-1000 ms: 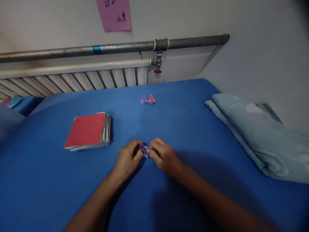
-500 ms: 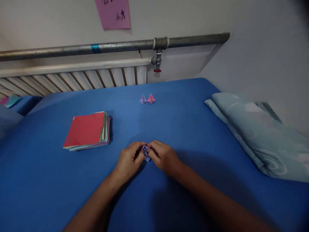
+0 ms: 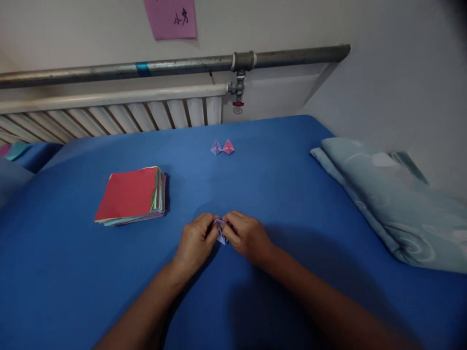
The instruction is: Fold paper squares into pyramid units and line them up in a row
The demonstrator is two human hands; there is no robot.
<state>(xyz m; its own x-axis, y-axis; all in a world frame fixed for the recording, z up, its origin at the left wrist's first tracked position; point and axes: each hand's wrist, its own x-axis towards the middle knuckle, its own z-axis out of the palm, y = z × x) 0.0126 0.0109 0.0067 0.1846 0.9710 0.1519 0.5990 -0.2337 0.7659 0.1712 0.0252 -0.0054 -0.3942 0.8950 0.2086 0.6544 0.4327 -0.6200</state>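
A small piece of folded purple paper is pinched between both hands, low in the middle of the view. My left hand grips its left side with thumb and fingers, and my right hand grips its right side. The fingertips cover much of the paper, so its full shape is hidden. Farther off, a purple folded paper piece and a pink folded paper piece lie side by side on the blue surface.
Left of my hands lies a stack of coloured paper, red on top. A folded light-green blanket is at the right. A radiator, a metal pipe and a red-handled valve line the back wall, below a pink paper note.
My fingers have shifted slightly on the purple paper, whose visible folds look a little different. The view has tilted slightly; everything else rests as before.
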